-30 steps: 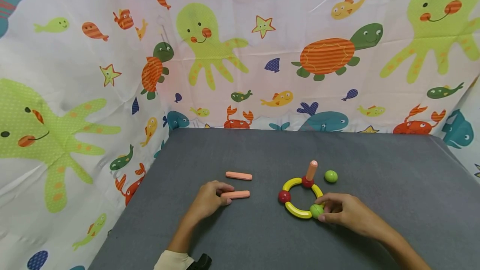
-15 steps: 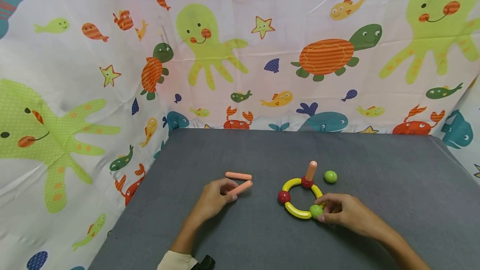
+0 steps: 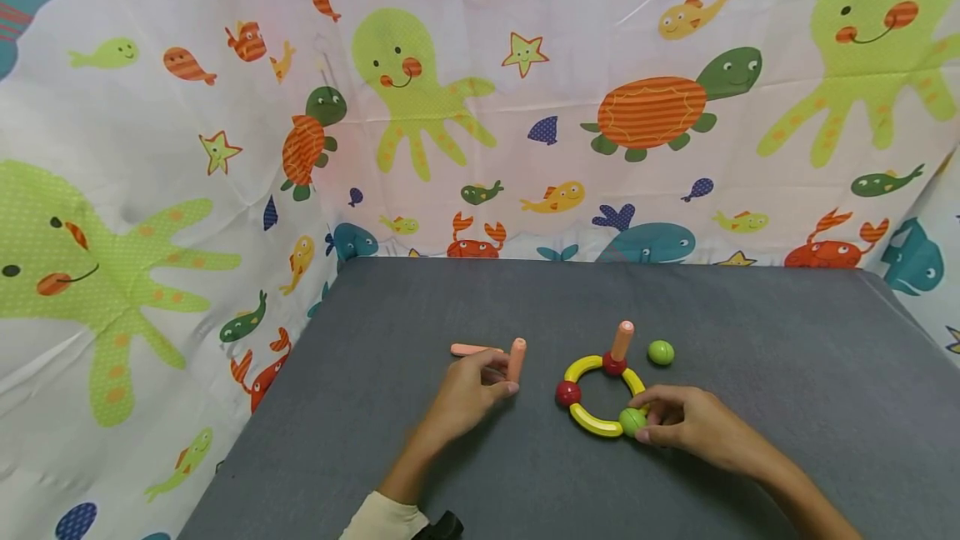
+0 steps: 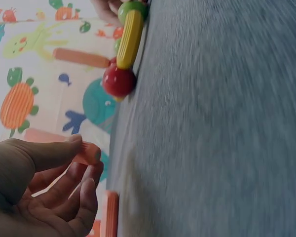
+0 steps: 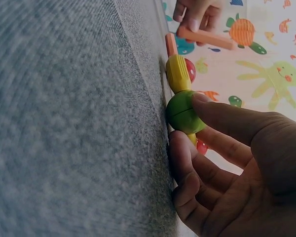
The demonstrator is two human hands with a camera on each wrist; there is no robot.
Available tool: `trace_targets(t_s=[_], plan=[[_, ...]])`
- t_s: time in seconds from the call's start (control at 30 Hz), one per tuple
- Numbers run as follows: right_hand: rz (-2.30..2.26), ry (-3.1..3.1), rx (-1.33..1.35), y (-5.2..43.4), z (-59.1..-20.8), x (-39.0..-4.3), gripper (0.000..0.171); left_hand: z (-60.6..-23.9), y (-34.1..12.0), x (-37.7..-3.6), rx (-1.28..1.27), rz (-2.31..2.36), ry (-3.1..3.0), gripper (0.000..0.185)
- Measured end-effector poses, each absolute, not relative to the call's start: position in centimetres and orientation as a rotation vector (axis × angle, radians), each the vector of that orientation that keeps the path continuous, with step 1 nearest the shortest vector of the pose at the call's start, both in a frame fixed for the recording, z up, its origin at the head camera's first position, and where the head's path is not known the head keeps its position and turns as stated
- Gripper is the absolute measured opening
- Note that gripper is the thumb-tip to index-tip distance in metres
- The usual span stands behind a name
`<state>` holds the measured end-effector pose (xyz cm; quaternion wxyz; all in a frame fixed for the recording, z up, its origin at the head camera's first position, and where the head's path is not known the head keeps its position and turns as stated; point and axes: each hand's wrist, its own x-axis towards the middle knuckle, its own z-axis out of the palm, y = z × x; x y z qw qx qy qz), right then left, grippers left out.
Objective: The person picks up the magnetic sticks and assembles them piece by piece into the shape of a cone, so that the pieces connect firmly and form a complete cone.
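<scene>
At the far left, a curtain [image 3: 150, 148] printed with sea creatures was hung behind and beside the grey bench [image 3: 525, 473]. One orange stick [image 3: 468, 349] was left lying flat on the bench, partly hidden behind the left hand [image 3: 468, 394]. A second orange stick [image 3: 516, 359] was pinched between that hand's thumb and fingers [image 4: 79, 173] and held nearly upright, lifted off the cloth, just beside the ring and apart from it. To the right, a ring of yellow curved pieces [image 3: 596, 423] was laid flat, joined by a red ball [image 3: 567, 394] on its left and another red ball [image 3: 615, 365] at the far side, from which a third orange stick [image 3: 622, 340] was stood up at a slight tilt. A green ball [image 3: 632, 421] at the near right of the ring was gripped by the curled thumb and fingers [image 5: 222, 118] of the right hand [image 3: 693, 423], which was rested on the bench. A loose green ball [image 3: 661, 352] was seen just beyond the ring, to its right, touching nothing.
</scene>
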<state>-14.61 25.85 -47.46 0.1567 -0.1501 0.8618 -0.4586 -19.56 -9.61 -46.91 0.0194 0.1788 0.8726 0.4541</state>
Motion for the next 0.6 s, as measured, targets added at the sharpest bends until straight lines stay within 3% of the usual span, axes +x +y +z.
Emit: trace_targets(t_s=[0.6], plan=[[-1.308,2.477,-0.414,25.8,-47.5,-14.6,0.037,-46.6,-4.8,-19.5,0.648,1.482,2.61,0.029]])
